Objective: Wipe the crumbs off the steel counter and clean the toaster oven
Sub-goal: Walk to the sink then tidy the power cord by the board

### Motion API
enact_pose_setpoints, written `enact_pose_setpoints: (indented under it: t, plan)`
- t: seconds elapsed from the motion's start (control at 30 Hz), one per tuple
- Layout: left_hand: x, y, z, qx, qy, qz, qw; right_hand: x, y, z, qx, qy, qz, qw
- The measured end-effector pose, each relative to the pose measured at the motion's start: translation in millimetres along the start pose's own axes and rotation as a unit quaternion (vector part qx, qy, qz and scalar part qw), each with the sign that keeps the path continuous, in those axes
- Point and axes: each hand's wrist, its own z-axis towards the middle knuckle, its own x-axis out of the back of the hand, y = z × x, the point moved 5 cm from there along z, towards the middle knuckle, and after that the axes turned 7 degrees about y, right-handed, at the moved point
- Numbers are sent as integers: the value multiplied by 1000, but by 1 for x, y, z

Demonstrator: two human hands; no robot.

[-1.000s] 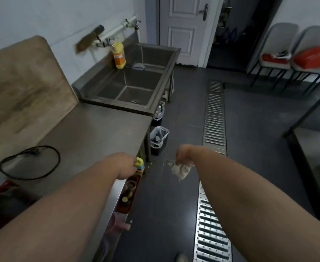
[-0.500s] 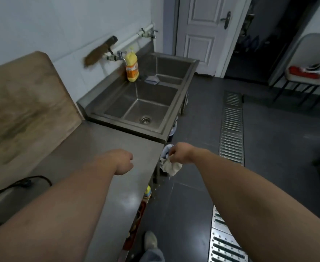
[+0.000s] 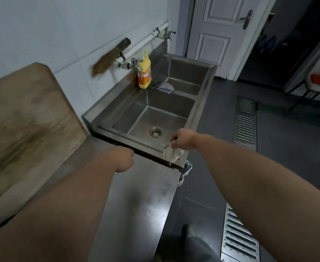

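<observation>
My right hand [image 3: 181,138] grips a crumpled white cloth [image 3: 172,153] that hangs over the front right corner of the steel sink [image 3: 202,103]. Over the far end of the steel counter [image 3: 140,205], my left hand [image 3: 124,158] hovers with its fingers curled and holds nothing. The counter surface shows faint pale smears near its right edge. No toaster oven is in view.
A large wooden board [image 3: 23,120] leans against the wall at the left. A yellow detergent bottle [image 3: 145,72] and a tap [image 3: 134,64] stand at the sink's back rim, a blue cloth [image 3: 165,87] beside them. A brush [image 3: 108,57] hangs above. Floor drain grates [image 3: 245,121] run on the right.
The view and both hands have moved forward toward the sink. My right hand with the cloth went from beside the counter's edge to the sink's front corner.
</observation>
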Motion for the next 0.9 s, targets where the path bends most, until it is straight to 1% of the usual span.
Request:
enact_pose_setpoints:
  t: [0.1,0.23,0.33,0.37,0.43,0.5,0.53,0.6,0.67,0.8,0.9]
  plan:
    - [-8,-21,16,23,-22,-20,999,11,3,41,7,-8,-7,1000]
    - [-8,-44,35,72,-17,-41,996,32,9,96,6,-8,3,1000]
    - [4,-53,55,121,-4,-59,991,31,17,140,16,-48,-5,999]
    - [9,-54,62,137,-1,-66,988,25,20,156,24,-71,-30,997]
    - [17,-49,79,158,6,-74,985,9,26,192,57,-117,-127,983]
    - [25,-35,100,155,1,-81,985,-5,30,217,104,-139,-187,967]
    - [31,-26,111,149,5,-87,985,-11,33,226,117,-156,-193,962]
    - [45,-10,133,146,24,-98,984,-15,38,239,101,-191,-181,959]
    - [60,6,151,140,33,-114,983,-17,40,254,119,-207,-179,954]
    - [78,25,179,128,34,-126,983,-13,39,274,169,-206,-167,949]
    - [83,21,186,151,32,-133,979,-8,38,283,180,-209,-158,948]
